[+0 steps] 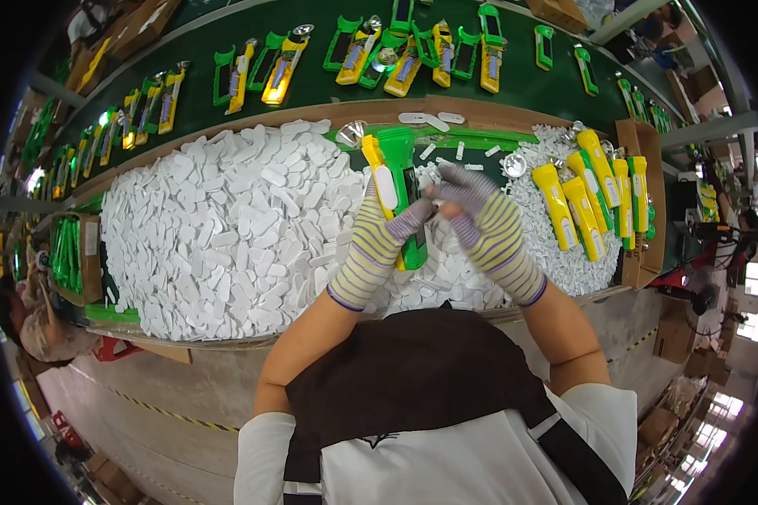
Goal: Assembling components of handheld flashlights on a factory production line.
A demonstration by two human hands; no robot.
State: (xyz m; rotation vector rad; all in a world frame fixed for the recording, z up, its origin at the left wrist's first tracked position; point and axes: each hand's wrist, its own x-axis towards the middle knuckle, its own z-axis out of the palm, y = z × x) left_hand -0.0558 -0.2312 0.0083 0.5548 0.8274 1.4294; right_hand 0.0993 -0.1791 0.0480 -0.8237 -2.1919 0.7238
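My left hand (377,240), in a striped fingerless-tip glove, is closed around a green and yellow flashlight (398,160). The flashlight stands almost upright, its wide head away from me. On its yellow side sits a white oval piece (386,187); a dark panel shows on the green side. A silver reflector cup (351,133) lies by its head. My right hand (480,219), gloved alike, is just right of the flashlight. Its fingers are stretched out and slightly blurred, with the thumb apart, close to my left thumb. I make out nothing in it.
A big heap of white oval pieces (227,227) spreads to the left. Smaller white pieces (568,273) lie at the right beside several yellow and green flashlights (579,202). Beyond a cardboard strip (269,118), opened flashlights (286,67) line a green belt (202,101). Another person (50,324) is at the far left.
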